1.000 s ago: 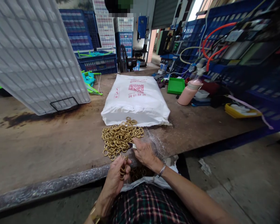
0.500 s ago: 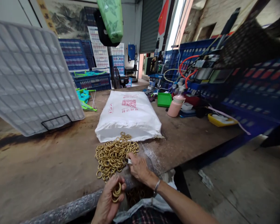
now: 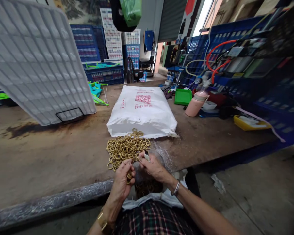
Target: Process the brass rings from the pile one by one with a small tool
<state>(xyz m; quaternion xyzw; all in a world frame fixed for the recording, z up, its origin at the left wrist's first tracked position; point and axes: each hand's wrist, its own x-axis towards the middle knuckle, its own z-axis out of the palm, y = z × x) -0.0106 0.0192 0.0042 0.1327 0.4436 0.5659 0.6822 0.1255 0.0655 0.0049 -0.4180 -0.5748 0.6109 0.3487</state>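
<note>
My left hand (image 3: 123,176) is closed around several brass rings (image 3: 129,176), near the table's front edge. Close beside it, my right hand (image 3: 153,167) grips a small pale tool with a black end (image 3: 146,156); its exact kind is too small to tell. The fingertips of both hands come near each other, and a ring seems to lie between them. Just beyond the hands lies a loose pile of brass rings (image 3: 124,147) on the worn table (image 3: 63,153). Below the hands, an open sack (image 3: 159,197) at my lap holds more rings, dark in shadow.
A full white sack with red print (image 3: 142,114) lies behind the pile. To the left stands a pale ribbed plastic crate (image 3: 46,65). On the right are a pink bottle (image 3: 196,104), a green tray (image 3: 183,97) and a yellow tray (image 3: 250,123). Blue crates (image 3: 87,45) fill the background.
My left hand has moved up and right towards my right hand, its rings now mostly hidden by the fingers. The small tool has turned black end up. The view has shifted downward and left.
</note>
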